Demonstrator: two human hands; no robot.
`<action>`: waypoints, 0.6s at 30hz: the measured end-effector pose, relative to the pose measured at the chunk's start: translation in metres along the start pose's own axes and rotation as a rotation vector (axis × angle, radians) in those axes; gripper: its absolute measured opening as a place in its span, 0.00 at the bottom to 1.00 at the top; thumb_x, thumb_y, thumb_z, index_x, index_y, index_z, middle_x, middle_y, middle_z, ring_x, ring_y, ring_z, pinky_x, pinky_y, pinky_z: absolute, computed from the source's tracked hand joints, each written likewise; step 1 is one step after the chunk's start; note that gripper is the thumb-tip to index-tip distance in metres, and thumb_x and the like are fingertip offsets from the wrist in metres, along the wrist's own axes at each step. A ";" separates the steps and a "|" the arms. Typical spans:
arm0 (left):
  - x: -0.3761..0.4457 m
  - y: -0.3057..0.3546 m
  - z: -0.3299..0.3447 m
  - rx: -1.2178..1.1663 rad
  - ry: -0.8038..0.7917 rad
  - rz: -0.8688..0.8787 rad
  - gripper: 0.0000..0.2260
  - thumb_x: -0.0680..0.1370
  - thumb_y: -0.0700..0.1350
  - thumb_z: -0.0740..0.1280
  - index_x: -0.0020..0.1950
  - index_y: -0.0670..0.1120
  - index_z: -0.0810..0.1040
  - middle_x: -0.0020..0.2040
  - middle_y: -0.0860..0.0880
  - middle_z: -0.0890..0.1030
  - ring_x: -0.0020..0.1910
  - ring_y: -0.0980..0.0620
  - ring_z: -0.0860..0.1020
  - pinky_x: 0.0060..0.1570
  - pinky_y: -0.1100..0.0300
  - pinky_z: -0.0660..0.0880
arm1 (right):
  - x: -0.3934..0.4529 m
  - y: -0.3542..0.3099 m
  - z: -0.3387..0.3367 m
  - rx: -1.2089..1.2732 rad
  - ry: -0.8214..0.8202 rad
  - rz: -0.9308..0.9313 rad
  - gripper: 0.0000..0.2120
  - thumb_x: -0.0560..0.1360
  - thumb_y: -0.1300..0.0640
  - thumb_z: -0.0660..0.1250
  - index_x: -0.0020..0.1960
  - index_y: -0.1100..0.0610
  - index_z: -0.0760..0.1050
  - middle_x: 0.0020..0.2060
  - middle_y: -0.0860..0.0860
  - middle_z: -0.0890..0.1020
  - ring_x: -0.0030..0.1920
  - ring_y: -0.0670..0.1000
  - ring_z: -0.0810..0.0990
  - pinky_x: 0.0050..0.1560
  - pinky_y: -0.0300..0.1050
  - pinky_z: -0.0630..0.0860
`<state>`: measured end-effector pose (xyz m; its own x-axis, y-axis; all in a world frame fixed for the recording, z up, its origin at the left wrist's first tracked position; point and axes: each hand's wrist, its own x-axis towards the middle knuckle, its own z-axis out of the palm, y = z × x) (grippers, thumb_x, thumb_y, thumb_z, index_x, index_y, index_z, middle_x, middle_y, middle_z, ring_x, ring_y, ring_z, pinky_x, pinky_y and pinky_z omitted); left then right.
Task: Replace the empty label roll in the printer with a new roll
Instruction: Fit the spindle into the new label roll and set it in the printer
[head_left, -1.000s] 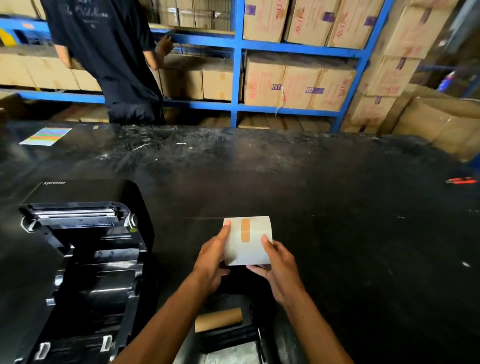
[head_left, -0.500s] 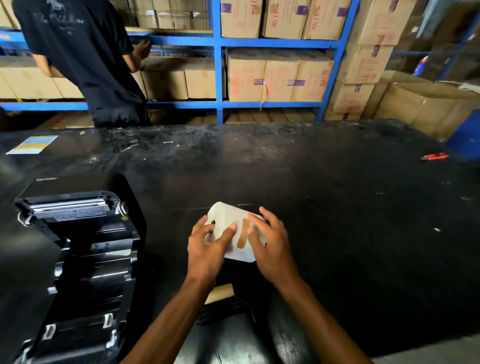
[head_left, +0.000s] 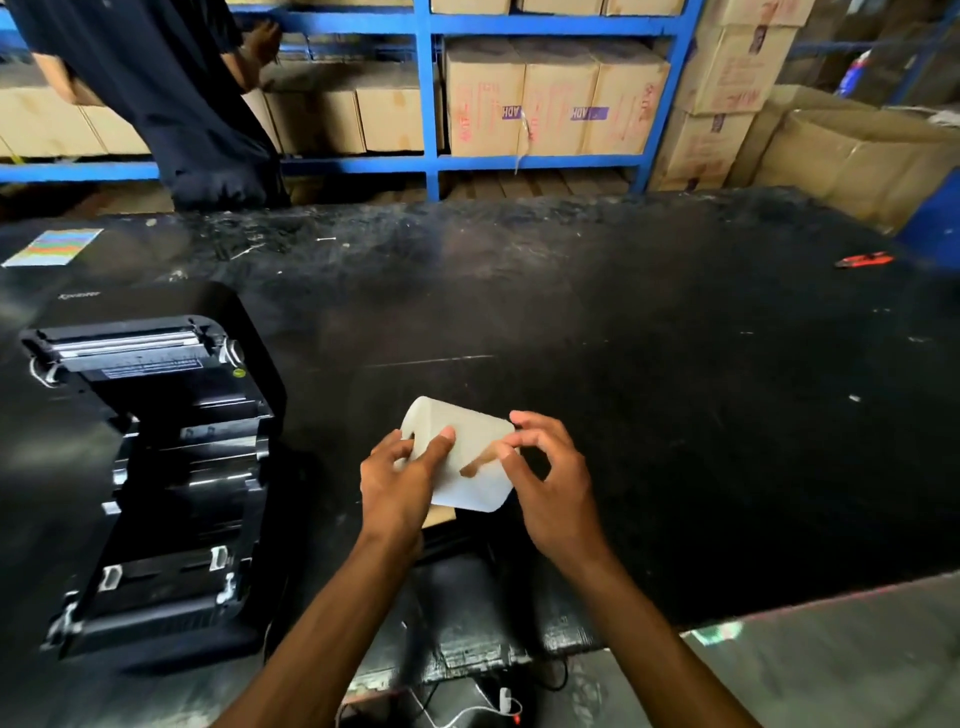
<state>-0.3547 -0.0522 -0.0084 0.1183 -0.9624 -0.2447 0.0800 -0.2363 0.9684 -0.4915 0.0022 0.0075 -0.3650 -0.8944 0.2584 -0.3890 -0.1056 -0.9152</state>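
Note:
I hold a white label roll (head_left: 470, 470) over the black table, just in front of me. A strip of brown tape (head_left: 475, 464) seals its loose end. My left hand (head_left: 397, 480) grips the roll's left end, thumb on top. My right hand (head_left: 550, 480) pinches the upper end of the tape strip with its fingertips. The black label printer (head_left: 150, 457) stands at the left with its lid swung open and its roll bay bare. A bit of the brown empty cardboard core (head_left: 440, 517) shows under my left hand.
The black table (head_left: 675, 389) stretches far to the right. A red cutter (head_left: 863, 259) lies at its far right, a coloured sheet (head_left: 54, 247) at the far left. A person in dark clothes (head_left: 171, 98) stands beyond, at blue shelves (head_left: 428, 93) of cardboard boxes. Cables (head_left: 467, 712) hang below the table's front edge.
The roll has turned from facing me flat to lying tilted, its left end now showing. My right fingers have moved onto the tape strip. The view has tilted downward.

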 end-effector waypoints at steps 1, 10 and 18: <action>0.000 -0.002 -0.001 -0.029 0.002 -0.019 0.18 0.67 0.51 0.78 0.45 0.37 0.83 0.66 0.41 0.76 0.59 0.39 0.79 0.60 0.40 0.76 | -0.007 0.005 -0.004 -0.011 0.000 0.015 0.04 0.72 0.62 0.69 0.40 0.55 0.80 0.52 0.43 0.78 0.58 0.43 0.74 0.61 0.39 0.68; -0.011 -0.007 -0.018 -0.124 0.004 -0.088 0.17 0.72 0.46 0.75 0.49 0.33 0.81 0.67 0.37 0.75 0.63 0.37 0.76 0.64 0.37 0.72 | -0.048 0.098 -0.031 -0.342 -0.157 0.397 0.04 0.71 0.57 0.71 0.38 0.52 0.82 0.59 0.50 0.78 0.65 0.53 0.71 0.69 0.52 0.61; -0.033 0.000 -0.034 -0.239 0.011 -0.262 0.20 0.74 0.44 0.72 0.60 0.33 0.78 0.67 0.38 0.76 0.57 0.41 0.80 0.50 0.42 0.81 | -0.064 0.141 -0.015 -0.523 -0.240 0.221 0.03 0.69 0.56 0.72 0.41 0.50 0.80 0.72 0.49 0.67 0.73 0.52 0.58 0.67 0.44 0.49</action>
<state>-0.3252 -0.0159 -0.0017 0.0734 -0.8714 -0.4850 0.3385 -0.4356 0.8341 -0.5359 0.0514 -0.1339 -0.3078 -0.9500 -0.0527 -0.7110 0.2664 -0.6508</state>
